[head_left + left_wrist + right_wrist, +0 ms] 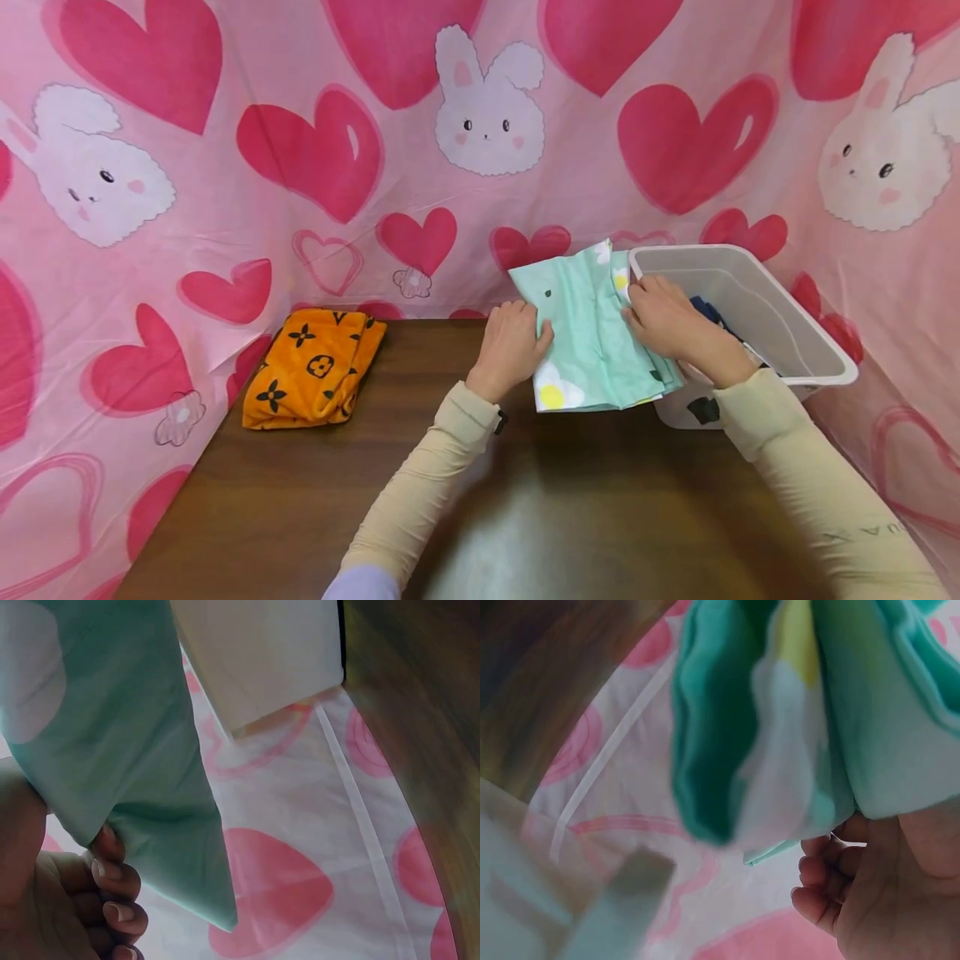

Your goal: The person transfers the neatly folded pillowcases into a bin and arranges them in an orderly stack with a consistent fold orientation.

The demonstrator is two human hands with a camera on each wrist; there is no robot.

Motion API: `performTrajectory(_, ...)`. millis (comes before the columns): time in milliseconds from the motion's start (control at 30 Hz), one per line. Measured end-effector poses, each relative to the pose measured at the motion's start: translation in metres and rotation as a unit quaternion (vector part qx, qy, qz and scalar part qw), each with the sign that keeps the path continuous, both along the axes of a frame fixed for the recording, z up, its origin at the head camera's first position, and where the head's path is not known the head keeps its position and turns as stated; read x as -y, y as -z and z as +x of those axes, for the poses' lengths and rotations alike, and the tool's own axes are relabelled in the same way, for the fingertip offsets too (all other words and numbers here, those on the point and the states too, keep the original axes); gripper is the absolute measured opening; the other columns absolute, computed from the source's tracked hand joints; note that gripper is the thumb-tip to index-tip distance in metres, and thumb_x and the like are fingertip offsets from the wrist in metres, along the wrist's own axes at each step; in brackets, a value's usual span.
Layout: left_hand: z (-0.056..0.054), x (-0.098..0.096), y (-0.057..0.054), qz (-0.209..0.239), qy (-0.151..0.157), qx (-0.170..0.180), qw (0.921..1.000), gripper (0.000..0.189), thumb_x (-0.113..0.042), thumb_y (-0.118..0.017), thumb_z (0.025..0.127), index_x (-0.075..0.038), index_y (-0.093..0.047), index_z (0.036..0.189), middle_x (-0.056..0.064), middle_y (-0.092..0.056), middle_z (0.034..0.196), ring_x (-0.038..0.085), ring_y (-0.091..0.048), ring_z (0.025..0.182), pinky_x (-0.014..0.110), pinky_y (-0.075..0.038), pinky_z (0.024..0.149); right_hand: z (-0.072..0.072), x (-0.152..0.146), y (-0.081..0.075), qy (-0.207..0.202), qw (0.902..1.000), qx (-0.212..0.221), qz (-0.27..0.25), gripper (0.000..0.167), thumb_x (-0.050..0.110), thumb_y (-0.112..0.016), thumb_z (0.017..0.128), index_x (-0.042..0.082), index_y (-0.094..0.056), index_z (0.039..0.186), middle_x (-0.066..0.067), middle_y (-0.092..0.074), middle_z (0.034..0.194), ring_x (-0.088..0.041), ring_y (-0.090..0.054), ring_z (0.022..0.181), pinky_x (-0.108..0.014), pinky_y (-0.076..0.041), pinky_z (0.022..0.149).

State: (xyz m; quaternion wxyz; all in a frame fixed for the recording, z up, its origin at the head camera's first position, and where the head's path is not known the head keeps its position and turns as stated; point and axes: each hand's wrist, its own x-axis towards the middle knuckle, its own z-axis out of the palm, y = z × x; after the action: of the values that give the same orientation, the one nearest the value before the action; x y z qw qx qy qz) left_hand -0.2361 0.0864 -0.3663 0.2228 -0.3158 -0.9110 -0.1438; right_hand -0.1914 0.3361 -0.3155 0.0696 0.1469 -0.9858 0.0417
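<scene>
The left hand (510, 346) has its fingers curled over one side edge of the mint-green daisy cloth (588, 333), and the right hand (671, 321) curls its fingers on the folded layers at the opposite edge, so the cloth spans the space between both sets of fingers. Because each grip takes only an edge, the layers hanging below the right fingers could slide apart and spoil the fold. The plastic bin (750, 292) sits just beside and beyond those fingers; its rim might snag a loose flap if the cloth shifts that way, though whether they touch is unclear. The orange cloth (315, 367), well left of the left fingers, seems unlikely to interfere.
</scene>
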Motion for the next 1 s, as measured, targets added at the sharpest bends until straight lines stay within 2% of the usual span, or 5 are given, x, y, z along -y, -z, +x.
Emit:
performTrajectory(300,0.001,-0.012,-0.009,0.008,0.008,-0.002,0.9999,0.034,-0.029,-0.056,0.1,-0.005,-0.06,0.078,0.007,-0.059,0.074,0.021,-0.057,0.071,0.033,-0.048,0.069,0.006,-0.017,-0.01,-0.002,0.9996,-0.019,-0.019,0.021,0.013,-0.055,0.1,-0.007,-0.053,0.095,-0.026,-0.052,0.102,-0.042,-0.046,0.097,-0.054,-0.038,0.088)
performTrajectory(400,0.002,-0.018,-0.013,0.008,0.015,0.005,0.9998,0.034,-0.03,-0.056,0.1,-0.005,-0.061,0.078,0.006,-0.059,0.075,0.02,-0.056,0.071,0.032,-0.048,0.069,0.01,-0.025,-0.012,0.008,0.9998,-0.011,-0.016,0.023,0.013,-0.056,0.1,-0.009,-0.053,0.097,-0.028,-0.052,0.103,-0.043,-0.047,0.098,-0.055,-0.039,0.088)
performTrajectory(667,0.001,-0.035,-0.02,0.01,0.025,-0.012,0.9996,0.036,-0.029,-0.055,0.101,-0.007,-0.058,0.073,0.006,-0.058,0.071,0.021,-0.054,0.067,0.032,-0.045,0.065,0.013,-0.041,-0.018,0.024,0.9996,-0.008,-0.011,0.023,0.014,-0.056,0.099,-0.008,-0.052,0.095,-0.028,-0.05,0.101,-0.043,-0.046,0.097,-0.053,-0.04,0.083)
performTrajectory(867,0.004,-0.042,-0.024,0.021,0.018,-0.009,0.9996,0.035,-0.03,-0.055,0.101,-0.007,-0.059,0.075,0.005,-0.059,0.071,0.02,-0.057,0.068,0.032,-0.047,0.067,0.011,-0.044,-0.024,0.027,0.9996,-0.009,0.002,0.03,0.016,-0.058,0.098,-0.013,-0.054,0.106,-0.027,-0.051,0.101,-0.043,-0.046,0.095,-0.053,-0.041,0.082)
performTrajectory(1000,0.002,-0.046,-0.026,0.019,0.015,-0.015,0.9996,0.035,-0.03,-0.054,0.101,-0.007,-0.058,0.075,0.005,-0.059,0.071,0.019,-0.057,0.069,0.031,-0.047,0.067,0.009,-0.048,-0.025,0.025,0.9996,-0.013,0.004,0.029,0.016,-0.059,0.098,-0.012,-0.054,0.106,-0.025,-0.051,0.098,-0.042,-0.047,0.094,-0.051,-0.04,0.081)
